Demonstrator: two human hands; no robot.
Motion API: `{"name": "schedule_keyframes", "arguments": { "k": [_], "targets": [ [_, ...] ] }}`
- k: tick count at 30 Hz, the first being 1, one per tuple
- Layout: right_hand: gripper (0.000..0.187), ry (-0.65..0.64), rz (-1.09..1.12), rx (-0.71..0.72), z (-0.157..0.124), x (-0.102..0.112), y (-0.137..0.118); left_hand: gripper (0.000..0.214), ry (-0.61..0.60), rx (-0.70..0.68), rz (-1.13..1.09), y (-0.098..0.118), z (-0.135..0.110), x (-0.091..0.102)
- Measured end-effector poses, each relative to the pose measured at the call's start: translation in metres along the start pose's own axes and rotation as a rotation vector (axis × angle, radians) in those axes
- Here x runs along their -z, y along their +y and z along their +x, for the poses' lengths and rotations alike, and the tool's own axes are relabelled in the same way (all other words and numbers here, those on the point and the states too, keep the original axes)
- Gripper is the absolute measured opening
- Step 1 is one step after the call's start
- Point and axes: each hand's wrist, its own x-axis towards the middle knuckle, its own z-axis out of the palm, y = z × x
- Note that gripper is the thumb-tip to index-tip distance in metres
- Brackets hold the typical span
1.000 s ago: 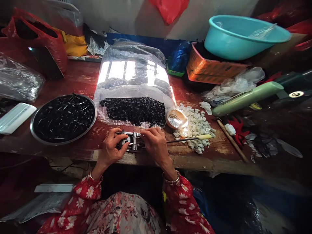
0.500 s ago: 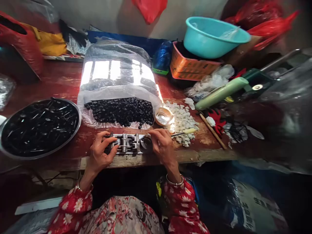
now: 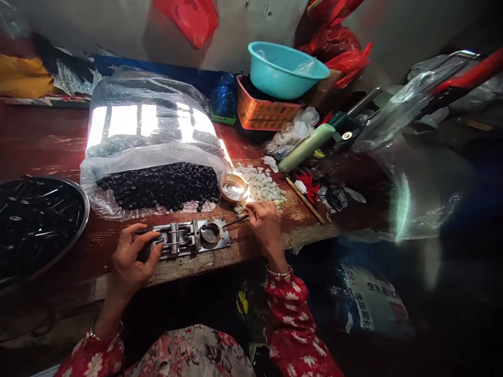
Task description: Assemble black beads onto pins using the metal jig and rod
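Note:
A metal clamping jig (image 3: 176, 240) with rods and a round ring lies along the front edge of the bench. My left hand (image 3: 131, 259) curls around the jig's dark left end, thumb and forefinger near its rods with a gap between them. A dark lever rod (image 3: 236, 220) slants up and right from the ring. My right hand (image 3: 264, 222) is closed on this lever, just short of its pale yellow handle (image 3: 280, 202). Behind the jig, small black round parts (image 3: 165, 186) spill from a clear plastic bag (image 3: 118, 162).
At left stands a round metal tray (image 3: 83, 209) of black pieces. A small bowl (image 3: 234, 188) and whitish pieces (image 3: 265, 184) lie right of the bag. Farther right are a wooden stick (image 3: 304, 200) and a green-handled machine (image 3: 306, 148). A turquoise basin (image 3: 286, 73) sits on an orange crate (image 3: 267, 112).
The view has turned right. My right hand has moved outward along the lever, away from the ring, which now shows fully. My left hand stays at the jig's left end.

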Motion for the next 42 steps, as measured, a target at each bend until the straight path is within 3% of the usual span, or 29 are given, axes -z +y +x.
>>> {"name": "schedule_keyframes", "arguments": {
  "k": [14,18,23,29,33,37,42],
  "targets": [
    [0.022,-0.075,0.021,0.041,0.048,-0.013,-0.026,0.022,0.012,0.003,-0.007,-0.001,0.001,-0.001],
    [0.017,-0.087,0.158,0.116,0.056,-0.015,-0.037,0.021,0.011,0.006,-0.015,0.001,0.001,-0.001],
    [0.017,-0.246,0.351,0.288,0.055,-0.024,-0.070,0.022,0.000,0.004,-0.022,0.001,0.000,0.000],
    [0.016,-0.341,0.210,0.356,0.053,-0.036,-0.096,0.023,-0.014,0.037,-0.051,0.001,-0.003,-0.002],
    [0.016,-0.239,0.215,0.297,0.058,-0.038,-0.085,0.022,-0.026,0.058,-0.068,0.002,-0.004,-0.002],
    [0.018,-0.095,0.235,0.253,0.064,-0.030,-0.058,0.021,-0.030,0.059,-0.067,0.003,-0.004,-0.002],
    [0.028,0.018,-0.029,0.156,0.043,-0.008,-0.007,0.022,-0.027,0.056,-0.082,0.007,-0.002,0.000]
  ]
}}
